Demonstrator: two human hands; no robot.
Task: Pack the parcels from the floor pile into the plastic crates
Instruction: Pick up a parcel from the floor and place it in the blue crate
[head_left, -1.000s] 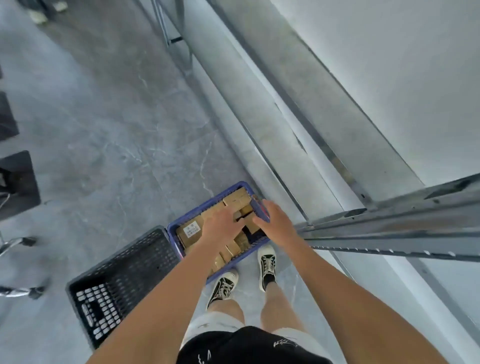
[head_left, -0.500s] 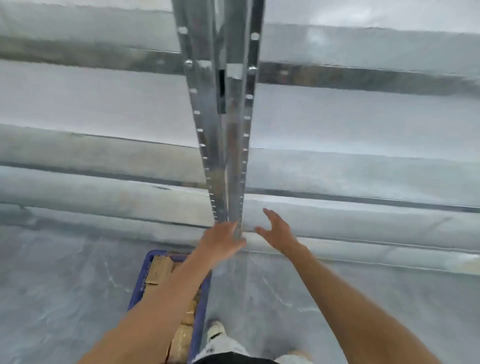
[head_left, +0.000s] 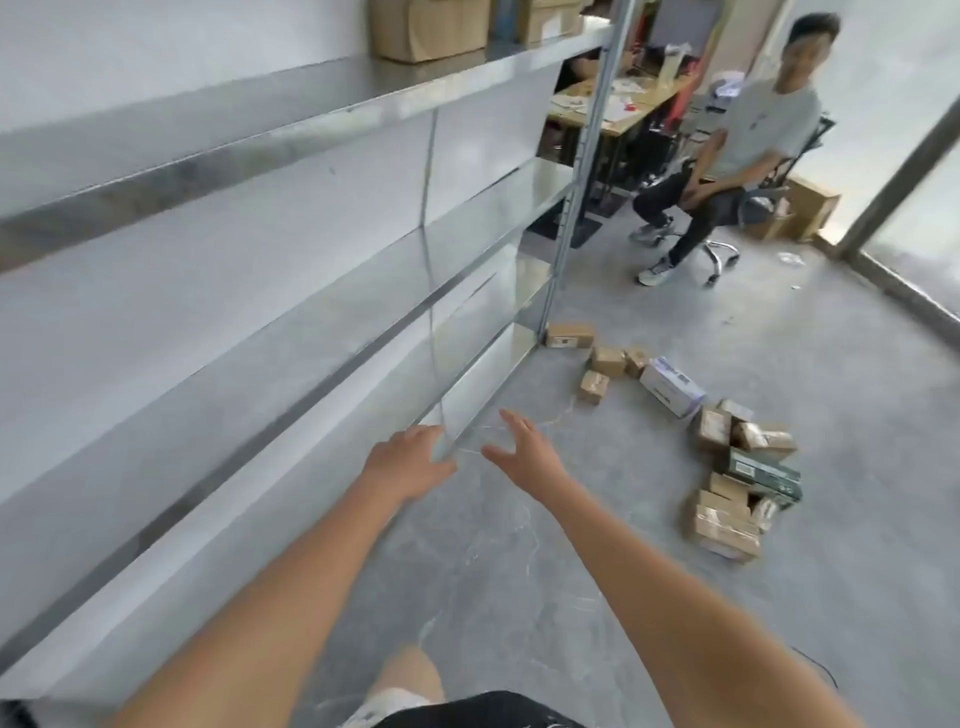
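While hands (head_left: 457, 457) hover, parcels (head_left: 727, 467) lie rightward.

Pretty bright, even daylight here, looks like it comes from the window (head_left: 930, 218) far right. Your metal shelves (head_left: 249, 218) on the left throw pale glare. Shadows are soft. Whole frame's a bit motion-smeared, and straight lines bend toward the edges.

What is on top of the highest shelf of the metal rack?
Cardboard boxes stand on the top shelf of the rack, toward its far end. Their tops are cut off by the frame, and anything behind them is hidden.
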